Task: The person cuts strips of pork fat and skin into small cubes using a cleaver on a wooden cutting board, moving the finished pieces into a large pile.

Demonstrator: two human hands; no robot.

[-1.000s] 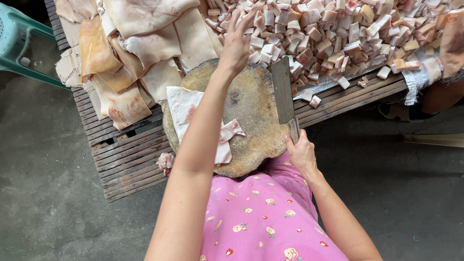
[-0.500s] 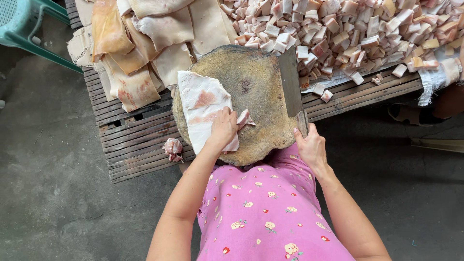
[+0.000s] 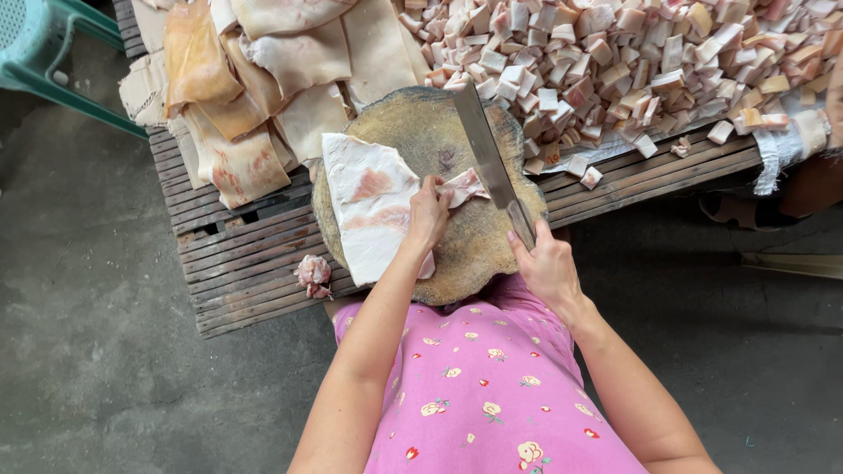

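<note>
A round wooden chopping block [image 3: 439, 140] sits on a slatted wooden pallet [image 3: 237, 263]. On its left side lies a large white slab of pork fat [image 3: 369, 206]. My left hand [image 3: 428, 213] presses down on the slab's right edge, next to a narrow strip of meat [image 3: 465, 186]. My right hand [image 3: 546, 263] grips the handle of a long cleaver [image 3: 486, 158], whose blade lies across the block just right of the strip.
A heap of cut fat cubes [image 3: 632, 61] covers the pallet's back right. Whole pork skin slabs [image 3: 255, 79] are stacked at the back left. A small meat scrap [image 3: 313, 274] lies on the slats. A teal plastic stool [image 3: 44, 53] stands on the concrete floor at far left.
My left hand came back from the cube heap and settled on the fat slab. The cleaver swung in over the block beside the strip.
</note>
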